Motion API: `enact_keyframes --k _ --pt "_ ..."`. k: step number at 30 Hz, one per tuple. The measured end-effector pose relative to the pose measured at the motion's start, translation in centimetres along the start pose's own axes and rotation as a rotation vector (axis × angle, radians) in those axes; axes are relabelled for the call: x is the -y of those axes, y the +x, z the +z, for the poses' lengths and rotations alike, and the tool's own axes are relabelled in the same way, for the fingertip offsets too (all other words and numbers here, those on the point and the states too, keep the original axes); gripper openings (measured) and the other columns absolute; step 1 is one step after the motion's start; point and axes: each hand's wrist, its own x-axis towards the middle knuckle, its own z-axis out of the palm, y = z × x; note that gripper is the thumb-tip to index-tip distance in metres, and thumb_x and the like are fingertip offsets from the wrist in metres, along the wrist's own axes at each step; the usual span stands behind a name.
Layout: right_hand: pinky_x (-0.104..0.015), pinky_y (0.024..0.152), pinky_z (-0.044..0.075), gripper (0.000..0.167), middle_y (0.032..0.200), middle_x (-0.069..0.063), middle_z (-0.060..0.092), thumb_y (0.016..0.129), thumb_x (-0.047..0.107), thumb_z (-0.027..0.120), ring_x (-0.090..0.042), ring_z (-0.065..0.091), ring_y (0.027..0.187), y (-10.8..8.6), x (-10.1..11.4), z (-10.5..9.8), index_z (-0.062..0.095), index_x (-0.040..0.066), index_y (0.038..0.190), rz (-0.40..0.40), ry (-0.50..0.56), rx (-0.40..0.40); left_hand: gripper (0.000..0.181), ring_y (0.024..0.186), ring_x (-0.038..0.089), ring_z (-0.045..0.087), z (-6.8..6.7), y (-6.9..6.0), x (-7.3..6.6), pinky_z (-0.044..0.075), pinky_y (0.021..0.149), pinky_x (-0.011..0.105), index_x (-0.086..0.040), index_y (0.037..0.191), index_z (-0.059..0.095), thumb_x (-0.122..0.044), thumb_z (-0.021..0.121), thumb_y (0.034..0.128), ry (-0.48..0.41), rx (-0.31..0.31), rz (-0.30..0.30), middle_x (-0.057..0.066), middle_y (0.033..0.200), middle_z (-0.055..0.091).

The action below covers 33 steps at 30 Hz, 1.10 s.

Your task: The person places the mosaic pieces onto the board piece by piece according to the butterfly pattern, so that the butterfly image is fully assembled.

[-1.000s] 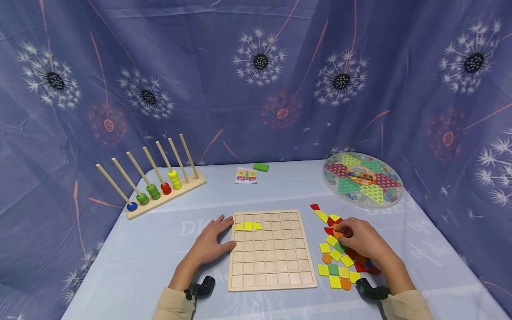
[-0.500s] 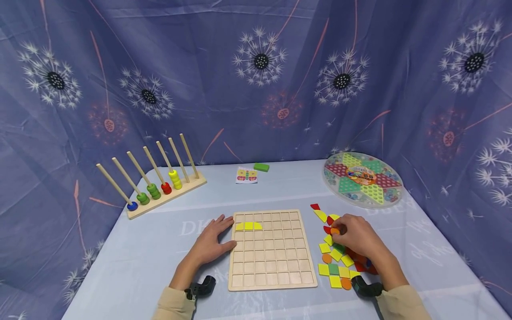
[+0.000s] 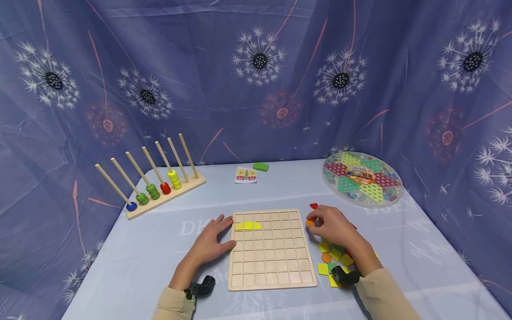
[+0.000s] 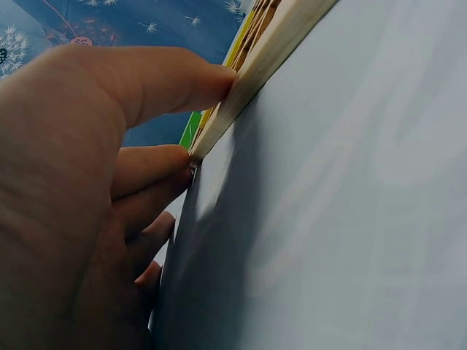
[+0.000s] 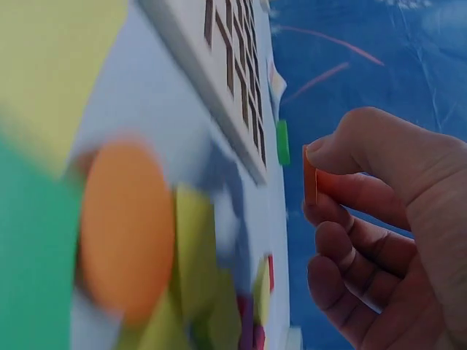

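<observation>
- The left hand (image 3: 210,242) is spread and relaxed, its thumb and fingertips against the left edge of the gridded wooden board (image 3: 272,255).
- Loose coloured pieces (image 3: 323,269), squares and discs among them, lie on the surface (image 3: 280,191) right of the board, partly hidden under the right arm.
- The right hand (image 3: 333,226) pinches an orange disc (image 3: 310,223) between thumb and fingers, just beside the board's upper right edge.
- Three yellow pieces (image 3: 248,226) sit side by side in the board's second row from the far edge, at the left.
- Farther left stands a pegged rack (image 3: 160,201) with coloured beads; farther right lies a round star-patterned game board (image 3: 361,175).
- Beyond the wooden board are a butterfly card (image 3: 246,175) and a green block (image 3: 261,167).
- A blue dandelion-print curtain (image 3: 224,102) hangs behind.
</observation>
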Motion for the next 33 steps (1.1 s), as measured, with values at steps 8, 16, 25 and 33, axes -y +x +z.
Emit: enact_keyframes --k 8,16,25,33 --pt "-0.026 0.060 0.045 0.018 0.079 0.010 0.056 0.077 0.025 0.077 -0.007 0.049 0.067 2.6 2.9 2.0 0.074 0.020 0.094 -0.067 -0.006 0.068 0.068 0.141 0.025 0.025 -0.1 0.0 0.0 0.018 0.114 0.049 -0.013 0.141 0.051 -0.038 0.073 0.0816 0.000 -0.006 0.002 0.000 0.146 0.044" --pt "-0.026 0.060 0.044 0.015 0.078 0.010 0.055 0.078 0.026 0.075 -0.008 0.049 0.067 4.4 5.7 3.6 0.075 0.023 0.093 -0.117 -0.066 0.099 0.068 0.142 0.026 0.025 -0.1 0.1 0.0 0.019 0.113 0.051 -0.014 0.142 0.050 -0.039 0.072 0.0819 -0.004 -0.001 0.001 0.000 0.147 0.044" --pt "-0.027 0.061 0.043 0.013 0.078 0.013 0.052 0.080 0.025 0.071 -0.010 0.048 0.069 6.2 7.4 5.5 0.075 0.022 0.092 -0.178 -0.139 0.115 0.069 0.141 0.027 0.025 -0.2 0.2 0.0 0.020 0.113 0.052 -0.015 0.142 0.051 -0.039 0.073 0.0812 -0.005 -0.006 -0.002 0.001 0.147 0.043" --pt "-0.025 0.058 0.042 0.010 0.078 0.011 0.050 0.086 0.023 0.070 -0.009 0.046 0.067 6.2 7.9 6.6 0.076 0.022 0.094 -0.223 -0.143 0.094 0.069 0.141 0.027 0.026 0.0 0.1 0.0 0.021 0.112 0.053 -0.015 0.142 0.051 -0.039 0.073 0.0809 -0.006 -0.010 0.002 0.000 0.146 0.044"
